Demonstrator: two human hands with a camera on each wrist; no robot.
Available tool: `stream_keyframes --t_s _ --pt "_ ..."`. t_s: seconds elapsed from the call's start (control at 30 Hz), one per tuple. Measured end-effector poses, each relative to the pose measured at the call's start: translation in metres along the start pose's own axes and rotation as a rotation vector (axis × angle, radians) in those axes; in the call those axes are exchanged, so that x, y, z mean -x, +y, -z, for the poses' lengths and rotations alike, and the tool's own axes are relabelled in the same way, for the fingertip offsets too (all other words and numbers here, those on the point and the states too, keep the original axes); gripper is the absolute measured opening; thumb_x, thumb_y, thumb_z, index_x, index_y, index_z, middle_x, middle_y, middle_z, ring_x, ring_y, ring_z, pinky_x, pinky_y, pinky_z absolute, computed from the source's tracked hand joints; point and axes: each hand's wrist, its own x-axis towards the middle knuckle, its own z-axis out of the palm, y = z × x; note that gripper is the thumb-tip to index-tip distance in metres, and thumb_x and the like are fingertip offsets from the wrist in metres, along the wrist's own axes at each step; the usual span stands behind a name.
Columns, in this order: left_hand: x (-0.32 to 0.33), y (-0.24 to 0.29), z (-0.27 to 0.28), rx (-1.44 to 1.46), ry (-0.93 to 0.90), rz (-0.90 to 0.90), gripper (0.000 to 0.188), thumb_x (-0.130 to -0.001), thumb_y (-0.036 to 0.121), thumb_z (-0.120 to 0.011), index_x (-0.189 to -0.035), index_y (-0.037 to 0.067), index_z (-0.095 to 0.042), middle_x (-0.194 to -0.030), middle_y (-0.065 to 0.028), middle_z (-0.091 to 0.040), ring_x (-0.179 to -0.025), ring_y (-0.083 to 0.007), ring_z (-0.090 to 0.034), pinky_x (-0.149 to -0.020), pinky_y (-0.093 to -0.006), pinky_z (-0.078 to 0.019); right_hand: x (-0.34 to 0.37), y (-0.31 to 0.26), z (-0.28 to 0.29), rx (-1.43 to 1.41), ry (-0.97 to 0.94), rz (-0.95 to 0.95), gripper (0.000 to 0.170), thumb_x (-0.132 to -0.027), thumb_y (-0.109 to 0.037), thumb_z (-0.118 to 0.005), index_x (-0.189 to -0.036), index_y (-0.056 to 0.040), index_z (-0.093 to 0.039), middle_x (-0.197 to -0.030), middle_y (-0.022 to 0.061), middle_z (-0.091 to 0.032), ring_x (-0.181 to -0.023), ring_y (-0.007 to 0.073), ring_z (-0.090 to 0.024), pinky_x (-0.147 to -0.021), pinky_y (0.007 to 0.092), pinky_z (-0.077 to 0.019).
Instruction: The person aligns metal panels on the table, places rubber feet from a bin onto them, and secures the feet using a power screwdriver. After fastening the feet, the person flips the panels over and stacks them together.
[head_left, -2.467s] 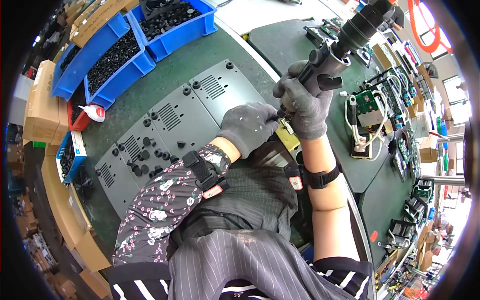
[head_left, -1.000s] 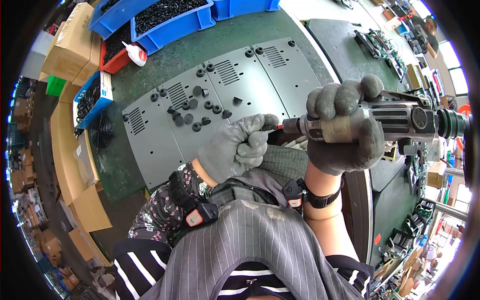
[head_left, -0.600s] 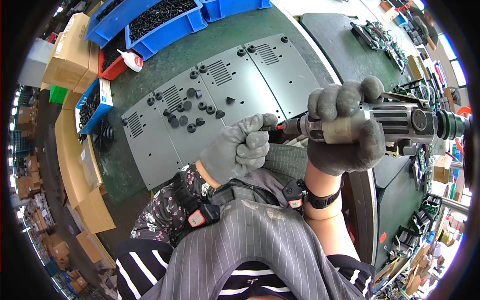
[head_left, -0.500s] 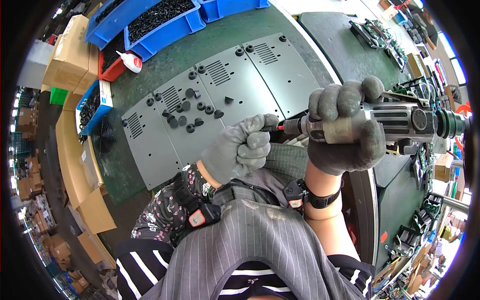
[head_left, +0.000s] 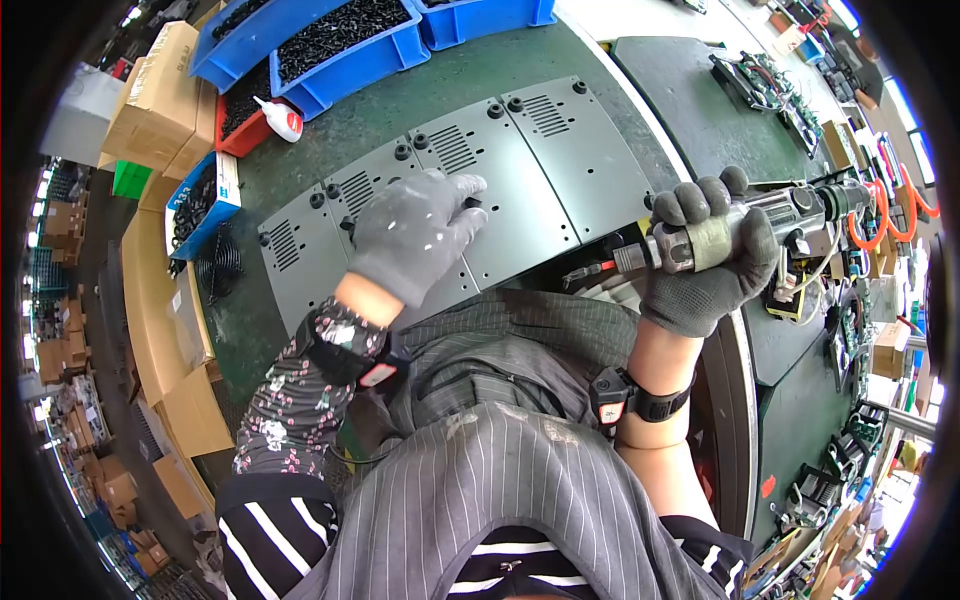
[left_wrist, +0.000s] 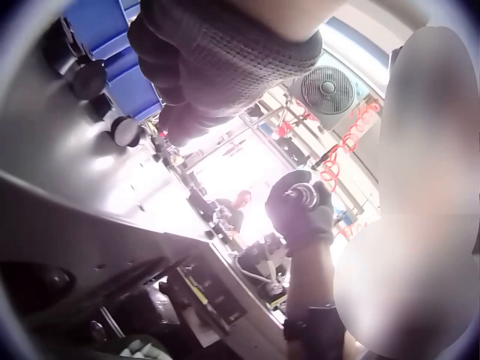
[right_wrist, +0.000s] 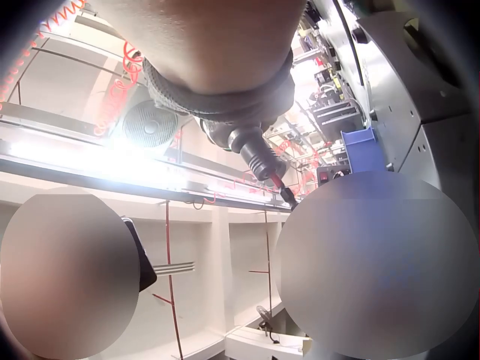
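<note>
Holding left hand (head_left: 415,235) over grey panels (head_left: 520,210), laid flat likely for easy access, by a black piece (head_left: 471,203); cannot tell whether pinching it. Gripping a power driver (head_left: 712,244) round its body with right hand (head_left: 708,262), probably for steadiness.

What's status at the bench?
Right hand grips long grey-black power driver. Left hand over grey slotted metal panels. In the way: that hand, partly hiding them.

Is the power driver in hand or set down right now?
In hand: the head view shows the right hand gripping the power driver, its red-banded bit jutting out in front.
</note>
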Motion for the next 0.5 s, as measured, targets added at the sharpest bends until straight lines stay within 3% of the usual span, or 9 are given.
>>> stream_keyframes --t_s 0.03,0.17,0.23,0.33,0.4,0.47,0.5 --pt "-0.005 -0.003 -0.002 -0.121 -0.053 0.012 0.025 -0.08 0.029 -0.057 -0.1 0.015 -0.065 -0.094 -0.0096 -0.063 -0.09 -0.0241 -0.06 -0.078 -0.0338 -0.0469 0.0 0.0 0.001 0.004 -0.019 -0.011 0.038 -0.079 -0.026 -0.055 -0.108 -0.003 -0.045 -0.079 0.0064 -0.05 -0.069 0.0203 -0.049 -0.064 0.0331 -0.0422" --pt "-0.018 0.003 -0.011 -0.131 -0.098 0.041 0.024 -0.081 0.029 -0.056 -0.098 0.015 -0.066 -0.095 -0.0088 -0.064 -0.091 -0.0258 -0.059 -0.079 -0.0357 -0.0463 0.0 0.003 -0.001 0.031 -0.036 -0.012 0.04 -0.078 -0.026 -0.055 -0.11 -0.0025 -0.045 -0.079 0.0074 -0.052 -0.071 0.0212 -0.051 -0.065 0.0346 -0.0424" --pt "-0.02 0.011 -0.016 0.131 -0.166 -0.106 0.023 -0.083 0.028 -0.054 -0.097 0.014 -0.066 -0.092 -0.0096 -0.063 -0.09 -0.0271 -0.059 -0.079 -0.0379 -0.046 0.0 0.002 -0.004 0.045 -0.028 0.003 0.04 -0.079 -0.026 -0.055 -0.11 -0.0023 -0.045 -0.079 0.0074 -0.053 -0.071 0.0213 -0.051 -0.065 0.0349 -0.0425" --pt "-0.022 0.026 -0.034 0.08 -0.204 -0.158 0.023 -0.083 0.028 -0.053 -0.097 0.014 -0.066 -0.092 -0.0098 -0.063 -0.091 -0.0276 -0.058 -0.079 -0.0388 -0.0455 -0.002 -0.001 -0.004 0.058 -0.03 0.032 0.041 -0.079 -0.026 -0.054 -0.111 -0.0019 -0.046 -0.079 0.0077 -0.053 -0.071 0.0214 -0.052 -0.065 0.0355 -0.0427" --pt "-0.024 0.032 -0.034 0.036 -0.174 -0.114 0.024 -0.084 0.029 -0.053 -0.097 0.013 -0.066 -0.094 -0.0096 -0.063 -0.091 -0.0272 -0.059 -0.08 -0.039 -0.0455 -0.006 -0.004 -0.002 0.064 -0.037 0.053 0.041 -0.079 -0.026 -0.054 -0.111 -0.0017 -0.046 -0.079 0.0078 -0.053 -0.07 0.0214 -0.052 -0.065 0.0358 -0.0428" --pt "-0.024 0.033 -0.032 -0.031 -0.028 -0.155 0.026 -0.083 0.029 -0.054 -0.098 0.011 -0.065 -0.093 -0.0097 -0.063 -0.089 -0.0291 -0.058 -0.079 -0.0404 -0.0456 -0.007 -0.008 0.0 0.108 -0.017 0.087 0.04 -0.08 -0.026 -0.053 -0.111 -0.0012 -0.047 -0.08 0.0081 -0.053 -0.07 0.0215 -0.052 -0.066 0.0363 -0.043" --pt "-0.022 0.035 -0.029 0.028 -0.015 -0.139 0.027 -0.083 0.026 -0.058 -0.1 0.007 -0.064 -0.089 -0.009 -0.065 -0.082 -0.0233 -0.062 -0.073 -0.0361 -0.0482 -0.008 -0.009 0.001 0.101 -0.019 0.091 0.04 -0.08 -0.026 -0.053 -0.111 -0.0007 -0.047 -0.08 0.0082 -0.053 -0.071 0.0215 -0.052 -0.066 0.0368 -0.043"
